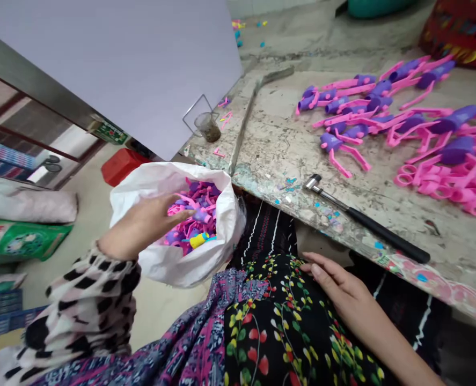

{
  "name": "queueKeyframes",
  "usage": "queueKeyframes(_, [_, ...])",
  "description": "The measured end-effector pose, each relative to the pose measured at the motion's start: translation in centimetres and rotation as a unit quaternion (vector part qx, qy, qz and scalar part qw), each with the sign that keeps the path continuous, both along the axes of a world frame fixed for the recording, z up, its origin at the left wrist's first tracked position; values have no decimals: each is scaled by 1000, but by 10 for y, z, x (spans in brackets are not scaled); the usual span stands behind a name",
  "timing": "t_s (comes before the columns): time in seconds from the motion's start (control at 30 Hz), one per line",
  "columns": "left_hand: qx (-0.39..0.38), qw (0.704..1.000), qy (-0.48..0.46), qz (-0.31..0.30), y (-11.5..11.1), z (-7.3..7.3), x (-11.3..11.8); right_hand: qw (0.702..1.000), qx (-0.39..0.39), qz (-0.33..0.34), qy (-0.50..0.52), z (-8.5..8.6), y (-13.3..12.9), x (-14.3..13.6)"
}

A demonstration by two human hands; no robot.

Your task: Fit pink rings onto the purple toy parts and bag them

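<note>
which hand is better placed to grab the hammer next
Likely the right hand: it rests by the floral cloth, nothing visible in it, near the hammer. The left hand is farther off, over the white sack.

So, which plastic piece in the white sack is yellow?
The short yellow plastic cylinder inside the white sack; the pieces heaped beyond it are pink and purple.
</note>
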State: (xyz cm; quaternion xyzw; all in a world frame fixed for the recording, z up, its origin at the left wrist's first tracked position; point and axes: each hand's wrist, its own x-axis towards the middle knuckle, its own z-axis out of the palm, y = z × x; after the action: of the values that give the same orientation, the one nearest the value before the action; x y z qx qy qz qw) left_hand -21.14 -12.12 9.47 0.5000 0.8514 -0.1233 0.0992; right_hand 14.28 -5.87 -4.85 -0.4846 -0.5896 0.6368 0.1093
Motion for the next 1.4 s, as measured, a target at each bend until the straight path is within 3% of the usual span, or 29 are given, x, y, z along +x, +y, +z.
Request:
queueKeyframes(0.07, [24,997,67,-2,9,6,6,1000,8,-1,12,0,0,-2])
queueKeyframes(0.13, [79,993,72,-43,26,14,20,1000,17,-6,22,1,-1,-4])
queueKeyframes(0.23, [114,982,1,-150,63,19,47,998,41,-14,38,2,0,-7])
queueKeyframes(0.37, [104,949,-79,-287,130,11,83,996,70,-41,48,0,3,-5])
queueKeyframes(0.47, [69,934,-148,-318,186,-5,107,994,66,-65,50,-2,6,2])
queueKeyframes(0.6, [57,948,-181,-256,254,-40,134,993,61,-87,44,-3,13,11])
queueKeyframes(0.73, [13,956,-218,-194,295,-84,157,991,62,-112,39,-1,23,16])
queueKeyframes(0.83, [-27,956,-243,-163,304,-108,165,989,62,-125,40,1,30,19])
queueKeyframes(0.93, [-29,958,-237,-158,299,-113,158,989,56,-128,46,4,35,25])
queueKeyframes(1.07, [25,962,-181,-203,273,-94,143,985,25,-145,86,15,49,38])
queueKeyframes(1.2, [57,939,-153,-302,239,-69,147,966,36,-207,150,31,74,45])
queueKeyframes(1.3, [54,908,-156,-384,220,-61,162,947,61,-265,170,41,91,44])
queueKeyframes(1.4, [68,847,-133,-510,210,-61,179,941,72,-275,182,46,100,41])
